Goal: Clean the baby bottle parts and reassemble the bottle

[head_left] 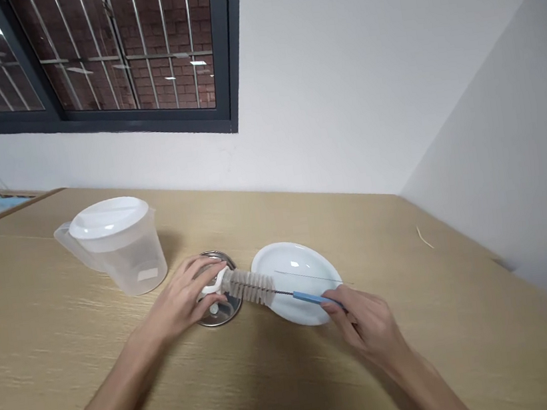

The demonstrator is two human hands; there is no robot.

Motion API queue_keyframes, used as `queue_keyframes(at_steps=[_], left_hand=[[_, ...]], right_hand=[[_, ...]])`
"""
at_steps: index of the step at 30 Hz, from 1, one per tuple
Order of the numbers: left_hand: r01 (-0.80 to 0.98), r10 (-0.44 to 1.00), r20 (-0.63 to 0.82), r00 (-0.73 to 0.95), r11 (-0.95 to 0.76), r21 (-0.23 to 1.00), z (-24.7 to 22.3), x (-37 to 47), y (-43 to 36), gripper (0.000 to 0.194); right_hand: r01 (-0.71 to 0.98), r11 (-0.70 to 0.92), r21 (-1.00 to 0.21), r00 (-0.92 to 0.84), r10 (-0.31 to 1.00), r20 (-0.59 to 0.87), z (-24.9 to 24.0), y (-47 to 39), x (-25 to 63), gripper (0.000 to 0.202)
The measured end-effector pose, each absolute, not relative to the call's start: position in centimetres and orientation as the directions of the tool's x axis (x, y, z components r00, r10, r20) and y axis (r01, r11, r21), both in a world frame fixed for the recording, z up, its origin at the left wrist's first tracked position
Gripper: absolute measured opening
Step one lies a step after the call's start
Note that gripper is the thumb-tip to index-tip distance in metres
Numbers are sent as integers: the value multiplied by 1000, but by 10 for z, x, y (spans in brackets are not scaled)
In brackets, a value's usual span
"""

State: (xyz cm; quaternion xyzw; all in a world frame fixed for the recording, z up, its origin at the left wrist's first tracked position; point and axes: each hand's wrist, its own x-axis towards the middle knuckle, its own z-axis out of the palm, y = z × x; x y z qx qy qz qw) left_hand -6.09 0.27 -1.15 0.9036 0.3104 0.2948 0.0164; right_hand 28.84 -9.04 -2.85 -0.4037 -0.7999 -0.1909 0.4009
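hands are both down on the wooden bench (73,366), working around a small metal lid (219,309) lying flat near the middle. left hand (185,300) is draped over that lid with the fingers curled down on it, and there's a small white piece (212,285) tucked under the fingertips, right at the brush tip. can't really tell how firm the grip is or whether the hand is just pressing down, the fingers hide most of it.

right hand (370,327) has a closed pinch grip on the blue handle (310,297) of a long bottle brush (249,287). brush lies nearly level, bristle end pointing left and touching the white piece at the left hand, thin wire stem running back across a white plate (307,268). plate sits just to the right of the lid, close beside it, and the handle end hangs over the plate's near edge.

clear plastic jug (128,251) with a white lid on it stands upright further left and back, apart from both hands. behind it all is a white wall (361,72) and a dark framed window (133,55) with bars, brick showing through.
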Motion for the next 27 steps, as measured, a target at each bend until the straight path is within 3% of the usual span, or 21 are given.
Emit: queue_keyframes(at_steps=[4,8,12,15,19,22,27], left_hand=[[587,633,468,617,-766,264,-8,-66,4,50],[574,620,472,627,-777,259,-8,-67,4,50],[543,571,493,656,-811,216,-9,-64,1,49],[541,563,496,661,-816,206,-10,-62,1,48],[561,586,489,647,-799,217,-10,-64,3,49],[566,600,485,636,-790,235,-9,-67,5,48],[561,595,497,632,-793,236,-8,-66,3,47]], right_hand=[[804,592,56,-370,425,826,-29,-91,288,29],[793,585,172,-431,337,837,-24,-93,291,34],[783,621,32,-372,427,824,-21,-93,292,8],[790,611,-52,-327,492,807,-23,-92,291,17],[800,596,-71,-320,524,789,-29,-91,288,12],[813,583,6,-338,463,819,-31,-90,288,31],[787,601,139,-410,341,846,-26,-91,292,35]])
